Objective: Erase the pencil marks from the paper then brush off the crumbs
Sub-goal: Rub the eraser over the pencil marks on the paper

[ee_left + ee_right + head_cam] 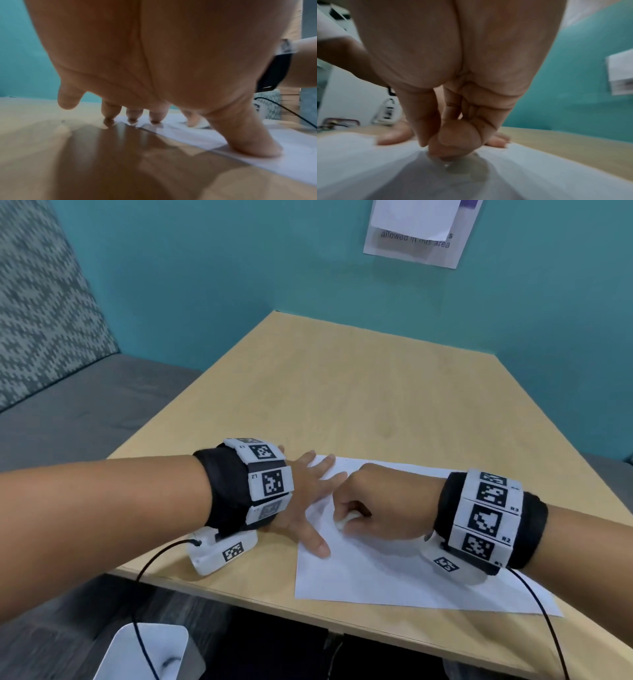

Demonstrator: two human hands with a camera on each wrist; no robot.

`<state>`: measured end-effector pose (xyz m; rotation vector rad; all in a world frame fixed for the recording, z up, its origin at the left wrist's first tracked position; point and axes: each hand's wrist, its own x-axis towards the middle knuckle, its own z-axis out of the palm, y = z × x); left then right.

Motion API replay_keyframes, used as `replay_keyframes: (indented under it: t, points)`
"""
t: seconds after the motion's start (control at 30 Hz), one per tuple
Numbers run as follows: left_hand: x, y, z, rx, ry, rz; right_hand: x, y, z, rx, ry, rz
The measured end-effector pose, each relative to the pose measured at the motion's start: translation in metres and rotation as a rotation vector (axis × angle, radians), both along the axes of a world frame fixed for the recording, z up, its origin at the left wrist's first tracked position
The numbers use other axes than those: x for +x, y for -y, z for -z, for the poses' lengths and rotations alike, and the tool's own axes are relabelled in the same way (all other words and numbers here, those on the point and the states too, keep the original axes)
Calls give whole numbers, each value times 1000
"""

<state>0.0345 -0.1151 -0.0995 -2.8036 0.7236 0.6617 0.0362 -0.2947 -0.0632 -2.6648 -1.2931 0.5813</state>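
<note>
A white sheet of paper [394, 573] lies on the wooden table [342, 392], near its front edge. My left hand [308, 494] lies flat with spread fingers on the paper's left edge, thumb [254, 146] and fingertips [155, 116] pressing it down. My right hand [373, 505] is curled over the sheet's upper middle and pinches a small white eraser [344, 522] against the paper. In the right wrist view the curled fingers [458, 138] hide the eraser almost wholly. Pencil marks and crumbs are too blurred to make out.
A white device [219, 553] with a black cable sits on the table under my left wrist. Teal walls [239, 268] close off the table's far sides, one bearing a paper notice [418, 231]. A grey upholstered bench [51, 337] stands to the left.
</note>
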Motion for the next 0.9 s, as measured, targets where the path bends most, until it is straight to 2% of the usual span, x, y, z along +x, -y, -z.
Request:
replay_keyframes:
  t: [0.03,0.1,0.23,0.37,0.53,0.67,0.8,0.9]
  points:
    - [1,0,0,-2,1,3,-6,-3,0,4,-35,-27]
    - [1,-2,1,-12,-3,6,2,-3,-1,-29,3,-39]
    - [0,1,0,-2,-16,-22,34,8,-2,-30,129,109]
    - [0,1,-2,-20,-34,-21,3,-6,4,-42,31,-47]
    - [1,1,-1,-10,-37,-32,34,4,1,0,138,78]
    - [2,1,0,-51,-33,-31,8,-9,4,-40,18,-47]
    - [1,0,0,-13,-31,-29,34,3,-4,-19,135,86]
    - [0,1,-3,-11,-33,-20,14,-4,0,-39,68,9]
